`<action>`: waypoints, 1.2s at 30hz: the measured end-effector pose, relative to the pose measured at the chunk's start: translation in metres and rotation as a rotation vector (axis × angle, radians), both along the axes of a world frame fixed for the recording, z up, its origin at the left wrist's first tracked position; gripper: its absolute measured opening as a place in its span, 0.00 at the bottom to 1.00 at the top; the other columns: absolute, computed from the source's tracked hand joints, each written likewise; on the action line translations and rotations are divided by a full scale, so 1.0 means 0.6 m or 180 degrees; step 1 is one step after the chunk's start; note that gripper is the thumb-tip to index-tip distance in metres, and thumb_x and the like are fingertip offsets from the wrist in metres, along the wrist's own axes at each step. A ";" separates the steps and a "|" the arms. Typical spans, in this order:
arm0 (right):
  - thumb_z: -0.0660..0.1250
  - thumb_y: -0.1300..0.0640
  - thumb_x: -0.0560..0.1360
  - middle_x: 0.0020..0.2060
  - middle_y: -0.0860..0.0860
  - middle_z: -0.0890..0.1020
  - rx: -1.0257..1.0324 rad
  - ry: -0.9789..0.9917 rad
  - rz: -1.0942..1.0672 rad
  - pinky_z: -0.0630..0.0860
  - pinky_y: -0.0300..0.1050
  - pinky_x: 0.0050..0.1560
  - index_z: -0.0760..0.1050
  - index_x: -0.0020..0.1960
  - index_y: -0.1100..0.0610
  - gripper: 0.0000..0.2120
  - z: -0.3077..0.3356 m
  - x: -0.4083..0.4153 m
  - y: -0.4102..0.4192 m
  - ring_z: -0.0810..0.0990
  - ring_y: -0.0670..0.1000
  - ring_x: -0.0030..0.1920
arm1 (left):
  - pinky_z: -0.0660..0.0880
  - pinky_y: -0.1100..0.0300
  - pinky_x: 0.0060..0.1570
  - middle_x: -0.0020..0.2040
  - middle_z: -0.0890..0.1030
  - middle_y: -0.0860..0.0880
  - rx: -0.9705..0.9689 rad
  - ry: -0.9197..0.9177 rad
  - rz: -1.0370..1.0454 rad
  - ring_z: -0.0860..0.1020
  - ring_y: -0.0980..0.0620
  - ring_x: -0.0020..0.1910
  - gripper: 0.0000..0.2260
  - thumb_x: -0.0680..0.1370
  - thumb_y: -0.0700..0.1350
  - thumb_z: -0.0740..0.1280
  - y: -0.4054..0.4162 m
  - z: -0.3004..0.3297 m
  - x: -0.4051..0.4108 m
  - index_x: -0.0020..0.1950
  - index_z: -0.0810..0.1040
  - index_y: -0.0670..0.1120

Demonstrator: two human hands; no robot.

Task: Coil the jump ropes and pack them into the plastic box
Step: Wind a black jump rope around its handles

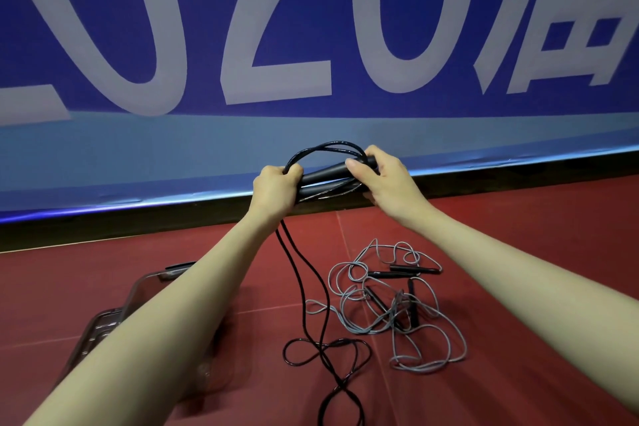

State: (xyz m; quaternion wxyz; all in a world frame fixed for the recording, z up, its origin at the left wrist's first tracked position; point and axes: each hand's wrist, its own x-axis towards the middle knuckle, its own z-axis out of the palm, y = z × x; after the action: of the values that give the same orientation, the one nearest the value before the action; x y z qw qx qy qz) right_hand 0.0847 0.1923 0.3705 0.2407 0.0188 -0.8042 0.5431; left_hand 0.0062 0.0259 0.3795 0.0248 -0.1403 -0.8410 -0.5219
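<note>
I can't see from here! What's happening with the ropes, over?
Left hand and right hand grip black rope handles, cord half coiled. Grey ropes tangled on floor. Plastic box open, behind left arm.

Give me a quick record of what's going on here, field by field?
left hand: left hand grips one end of the black handles and a rope loop
right hand: right hand holds the other end of the handles
black rope: black rope partly looped over the handles, the rest hangs to the floor
grey ropes: grey ropes lie tangled on the floor, uncoiled
box: box on the floor, lower left, partly hidden by the left arm
backdrop: blue banner
</note>
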 end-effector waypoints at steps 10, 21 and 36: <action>0.63 0.46 0.78 0.23 0.43 0.62 0.0062 0.0220 -0.0486 0.60 0.44 0.35 0.70 0.34 0.60 0.20 -0.001 -0.003 0.010 0.61 0.46 0.28 | 0.62 0.60 0.30 0.29 0.66 0.46 0.0070 0.0048 -0.0077 0.68 0.48 0.30 0.15 0.77 0.44 0.59 0.013 0.004 0.005 0.32 0.61 0.45; 0.59 0.52 0.80 0.27 0.53 0.58 -0.0531 -0.0407 -0.0123 0.55 0.33 0.22 0.68 0.41 0.60 0.13 0.009 -0.001 0.009 0.56 0.48 0.21 | 0.64 0.65 0.25 0.25 0.65 0.49 0.0219 -0.0026 -0.0148 0.70 0.52 0.21 0.16 0.77 0.43 0.59 0.005 -0.002 0.004 0.30 0.61 0.46; 0.61 0.51 0.76 0.25 0.49 0.59 -0.0219 -0.0200 -0.0321 0.55 0.43 0.29 0.63 0.34 0.57 0.16 0.013 0.001 0.029 0.58 0.47 0.24 | 0.58 0.60 0.27 0.25 0.67 0.48 -0.0101 -0.0632 -0.1261 0.61 0.50 0.23 0.16 0.79 0.48 0.61 -0.014 0.014 0.010 0.32 0.70 0.45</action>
State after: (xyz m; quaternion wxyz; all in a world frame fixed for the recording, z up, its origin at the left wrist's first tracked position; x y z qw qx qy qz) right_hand 0.0851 0.2099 0.3781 0.2429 -0.0471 -0.7922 0.5579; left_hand 0.0120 0.0174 0.3877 -0.1633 -0.2511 -0.8035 -0.5145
